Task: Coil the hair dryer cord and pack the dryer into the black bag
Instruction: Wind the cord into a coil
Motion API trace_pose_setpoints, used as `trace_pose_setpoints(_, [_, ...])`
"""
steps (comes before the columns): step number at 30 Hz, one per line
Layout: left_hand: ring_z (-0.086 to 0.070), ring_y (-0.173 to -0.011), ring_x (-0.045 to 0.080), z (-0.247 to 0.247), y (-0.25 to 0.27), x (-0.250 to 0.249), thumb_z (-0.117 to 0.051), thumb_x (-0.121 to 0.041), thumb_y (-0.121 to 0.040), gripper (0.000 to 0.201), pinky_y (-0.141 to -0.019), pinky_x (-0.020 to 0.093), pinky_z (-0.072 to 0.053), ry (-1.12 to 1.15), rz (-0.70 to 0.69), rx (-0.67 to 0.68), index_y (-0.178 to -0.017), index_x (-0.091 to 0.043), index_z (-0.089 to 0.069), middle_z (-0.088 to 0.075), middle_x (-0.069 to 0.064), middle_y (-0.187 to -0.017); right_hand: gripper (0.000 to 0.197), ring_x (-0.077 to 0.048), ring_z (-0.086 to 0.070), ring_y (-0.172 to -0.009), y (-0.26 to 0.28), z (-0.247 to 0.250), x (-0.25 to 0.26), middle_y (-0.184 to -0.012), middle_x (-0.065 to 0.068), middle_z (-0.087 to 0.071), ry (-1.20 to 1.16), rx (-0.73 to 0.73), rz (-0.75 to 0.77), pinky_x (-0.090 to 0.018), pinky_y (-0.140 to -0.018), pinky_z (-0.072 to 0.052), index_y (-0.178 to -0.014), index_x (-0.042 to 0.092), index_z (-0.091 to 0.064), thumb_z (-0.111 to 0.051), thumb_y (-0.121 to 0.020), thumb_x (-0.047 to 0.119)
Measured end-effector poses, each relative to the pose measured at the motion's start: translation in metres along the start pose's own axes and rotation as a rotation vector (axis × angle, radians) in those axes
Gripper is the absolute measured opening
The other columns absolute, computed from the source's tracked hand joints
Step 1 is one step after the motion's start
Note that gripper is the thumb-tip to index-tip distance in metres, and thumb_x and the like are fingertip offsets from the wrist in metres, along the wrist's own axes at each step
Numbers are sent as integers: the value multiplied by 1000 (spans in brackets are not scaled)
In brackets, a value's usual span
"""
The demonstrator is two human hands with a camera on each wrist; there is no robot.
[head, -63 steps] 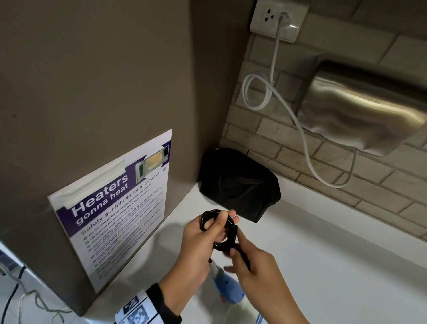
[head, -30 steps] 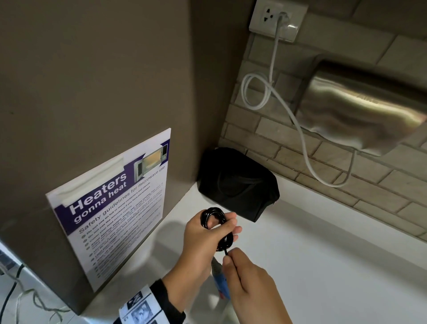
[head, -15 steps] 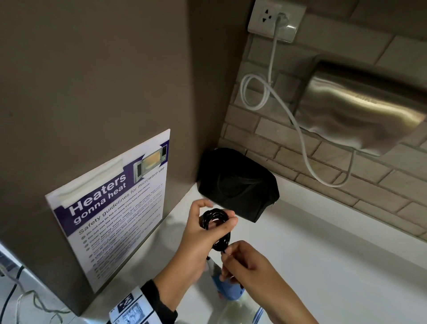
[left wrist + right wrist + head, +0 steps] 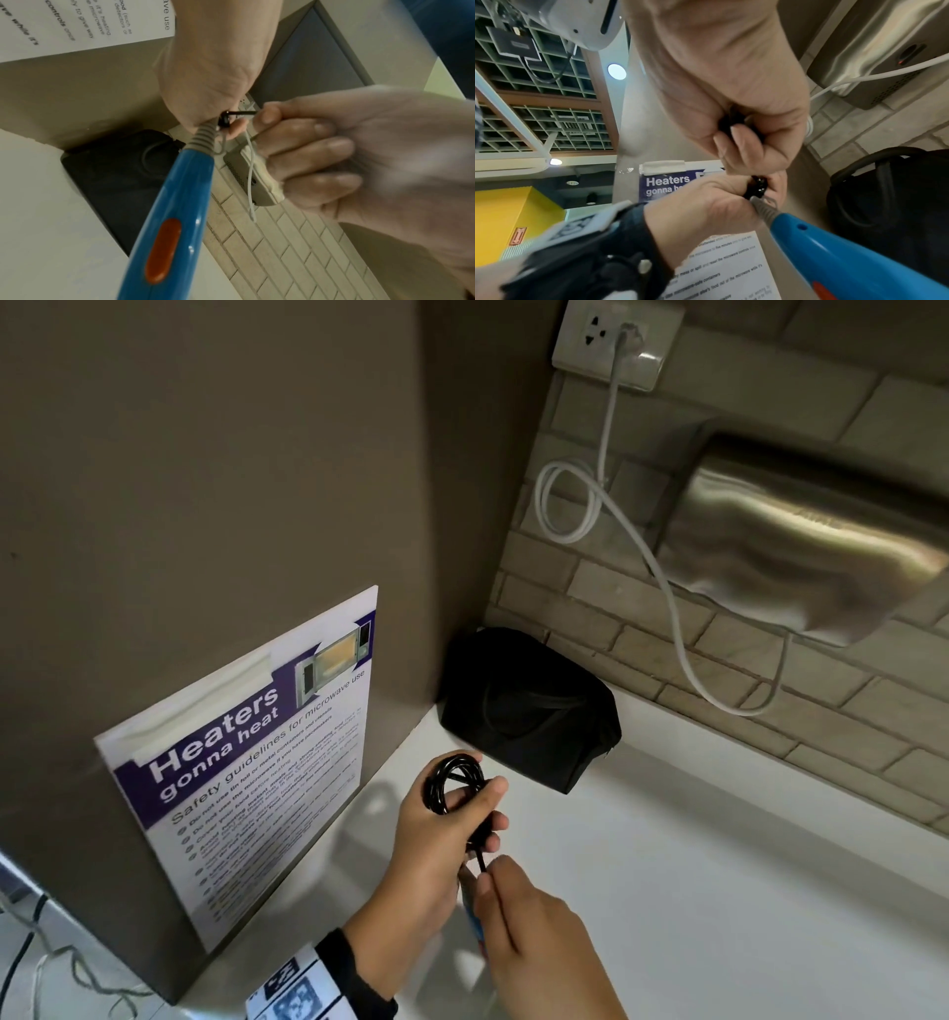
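My left hand [image 4: 452,819] grips a small coil of black cord [image 4: 452,780] above the white counter. Just below it, my right hand [image 4: 495,870] pinches the free stretch of the cord [image 4: 244,112] between thumb and fingers. The blue hair dryer [image 4: 174,203] with its orange switch [image 4: 162,250] hangs under my hands by its grey cord sleeve [image 4: 765,210]; the head view shows only a sliver of it. The black bag [image 4: 529,711] sits in the counter's back corner, a little beyond my hands.
A brown cabinet side with a taped "Heaters gonna heat" poster [image 4: 246,752] stands to the left. On the brick wall hang a steel hand dryer [image 4: 801,541], its white cable [image 4: 662,588] and a socket [image 4: 616,341]. The white counter [image 4: 744,891] stretches to the right.
My left hand's fingers have closed again round the coil. My right hand has shifted its pinch on the cord just under the coil. The dryer stays hanging below.
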State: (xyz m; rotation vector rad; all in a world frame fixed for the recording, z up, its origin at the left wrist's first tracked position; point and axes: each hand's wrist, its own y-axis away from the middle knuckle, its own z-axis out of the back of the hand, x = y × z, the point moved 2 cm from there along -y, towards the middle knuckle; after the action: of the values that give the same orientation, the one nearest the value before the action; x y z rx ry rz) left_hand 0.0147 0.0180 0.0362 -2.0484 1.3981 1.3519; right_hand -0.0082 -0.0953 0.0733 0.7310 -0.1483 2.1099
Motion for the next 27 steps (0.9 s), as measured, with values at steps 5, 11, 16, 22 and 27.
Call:
trace_pose_setpoints(5, [-65,-57,17,2,-6,0,-74,-13,-81,25,-53,25,-50,9,8,10,-102,-20,-63,-73,2,-71,25,-21,-51,-74,3,0,-7,-85,-6,-63,-72,40,-46,-29,-68,-39,-94,15,-43,-29,-100,35])
trace_pose_setpoints(11, [-70,-102,18,0,2,-4,-53,-37,-89,41,-88,29,-53,-42,76,264,-119,-9,-59,-74,4,-109,9,-13,-63,-58,-17,9,-24,-63,-2,-68,-529,29,-105,-28,-67,-52,-100,22,-48,-51,-95,28])
trace_pose_setpoints(16, [-69,-79,10,1,6,-6,-54,-51,-87,46,-71,34,-52,-232,16,343,-114,-15,-63,-71,-2,-116,18,-18,-66,-64,-31,24,-26,-70,-7,-68,-670,7,-174,-30,-69,-55,-108,27,-48,-50,-95,38])
trace_pose_setpoints(22, [-66,-109,16,4,6,-20,-57,-54,-86,36,-105,50,-43,-331,-3,307,-102,-25,-72,-74,-1,-108,11,-15,-51,-49,-43,22,-30,-54,1,-57,-476,-65,-102,-22,-53,-43,-99,19,-51,-49,-96,29])
trace_pose_setpoints(27, [-67,-107,15,0,6,-22,-49,-38,-95,39,-103,47,-46,-261,26,311,-85,-1,-59,-75,1,-108,20,-6,-46,-45,-46,12,-25,-57,7,-52,-555,-18,-113,-18,-49,-40,-102,17,-57,-50,-96,34])
